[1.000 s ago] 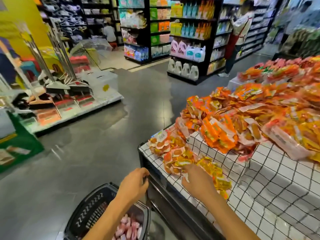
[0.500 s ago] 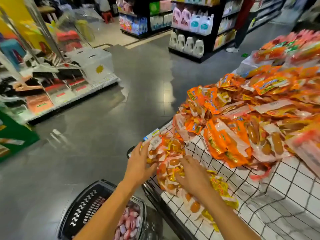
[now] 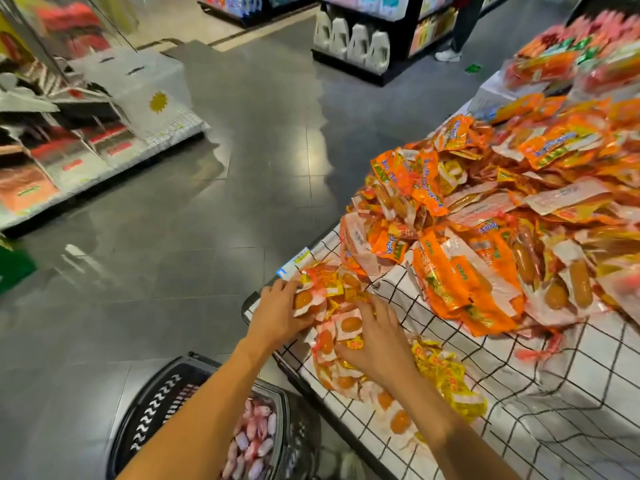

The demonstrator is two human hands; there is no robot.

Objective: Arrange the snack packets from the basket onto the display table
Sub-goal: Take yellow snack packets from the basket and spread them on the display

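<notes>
A black basket (image 3: 145, 410) is sitting on the floor (image 3: 207, 237) just off the table's (image 3: 519, 393) near corner, with pink packets (image 3: 254, 441) lying inside it. Both forearms are reaching up past it to that corner of the table.

The left hand (image 3: 277, 315) is pressing against the outer side of a small cluster of egg packets (image 3: 349, 323) at the table's corner. Its fingers are only lightly bent and are lying on the wrappers, not closing round any one of them. The right hand (image 3: 377, 337) is lying flat on top of the same cluster, slightly further in from the table's edge, with its fingers spread apart and gripping nothing. More egg packets are trailing from under that hand along the table's near edge, and yellow packets (image 3: 446, 375) are lying beside them, further onto the checked cloth.

Deeper onto the table, a big heap of orange sausage packets (image 3: 485, 254) is spreading across the cloth. A small price tag (image 3: 294, 263) is hanging at the table's edge just beyond the left hand.

Across the floor from the table, white jugs (image 3: 356, 43) are standing on a dark shelf, and a blurred low rack (image 3: 86, 133) is showing far off to the left.
</notes>
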